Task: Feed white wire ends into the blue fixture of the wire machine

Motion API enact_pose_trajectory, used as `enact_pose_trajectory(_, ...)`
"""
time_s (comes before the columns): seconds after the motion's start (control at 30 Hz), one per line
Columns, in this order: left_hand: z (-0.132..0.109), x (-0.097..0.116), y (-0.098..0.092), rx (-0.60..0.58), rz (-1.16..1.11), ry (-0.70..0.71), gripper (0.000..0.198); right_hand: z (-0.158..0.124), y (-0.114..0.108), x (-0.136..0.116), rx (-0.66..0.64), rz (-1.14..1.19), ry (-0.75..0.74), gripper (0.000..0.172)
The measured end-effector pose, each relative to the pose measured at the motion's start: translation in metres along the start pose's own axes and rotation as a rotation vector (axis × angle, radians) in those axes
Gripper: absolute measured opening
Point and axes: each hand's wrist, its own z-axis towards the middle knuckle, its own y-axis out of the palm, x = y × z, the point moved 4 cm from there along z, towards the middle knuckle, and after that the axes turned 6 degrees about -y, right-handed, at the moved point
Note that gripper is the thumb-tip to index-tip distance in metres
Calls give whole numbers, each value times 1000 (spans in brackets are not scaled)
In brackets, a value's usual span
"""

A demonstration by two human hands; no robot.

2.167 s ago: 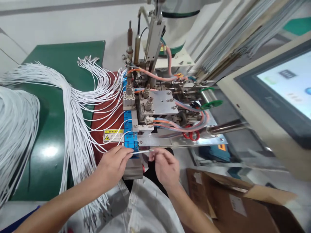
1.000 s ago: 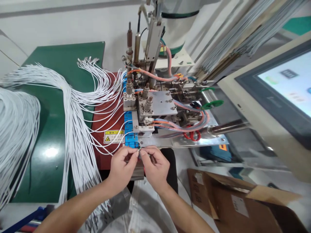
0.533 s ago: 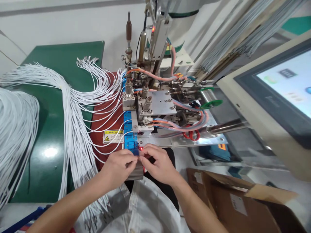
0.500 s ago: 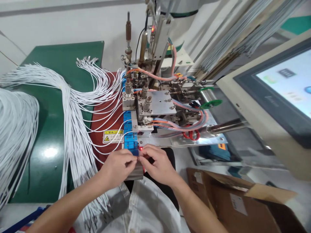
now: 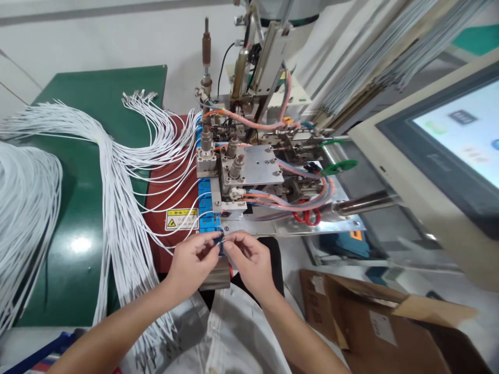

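Note:
My left hand (image 5: 194, 258) and my right hand (image 5: 247, 258) meet fingertip to fingertip at the front end of a row of blue clips (image 5: 208, 213) on a small metal machine (image 5: 251, 171). Both pinch the end of a thin white wire (image 5: 220, 239) right at the nearest clip. Several white wires (image 5: 171, 182) run from the clips leftward into a thick white bundle (image 5: 117, 208) lying over a green mat (image 5: 74, 208). A yellow warning label (image 5: 181, 218) sits on the red base beside the clips.
A touchscreen panel (image 5: 448, 150) stands at the right. An open cardboard box (image 5: 385, 327) is at the lower right, a white bag (image 5: 234, 332) below my hands. Hoses and cylinders (image 5: 241, 83) rise behind the clips. More white wire (image 5: 23, 208) is piled at far left.
My hands drew together from holding a wire stretched between them to pinching at the front clip. The upright cylinder assembly behind has swung to the right, and its red light no longer shows.

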Motion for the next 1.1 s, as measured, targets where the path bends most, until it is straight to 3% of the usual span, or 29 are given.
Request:
enact_pose_trajectory(0.1, -1, 1, 2, -10, -10, -11, 24, 1, 3, -2, -19, -45, -20, 9)
enact_pose_trajectory(0.27, 2, 1, 0, -51, 14, -40, 19, 1, 1, -10, -1, -327, -328, 9)
enact_pose_trajectory(0.33, 5, 4, -5, -86, 133, -8, 23, 3, -1, -8, -3, -412, -369, 10)
enact_pose_trajectory(0.57, 15, 21, -23, -64, 687, 287, 13, 13, -2, 16, -44, -510, -120, 15)
enact_pose_trajectory(0.73, 17, 20, -19, -66, 785, 271, 14, 13, 1, 18, -75, -624, -62, 16)
enact_pose_trajectory(0.9, 19, 17, -16, -73, 876, 273, 18, 19, -3, 24, -155, -561, 17, 15)
enact_pose_trajectory(1.1, 20, 16, -16, -71, 868, 321, 20, 24, 0, 26, -243, -542, -107, 25)
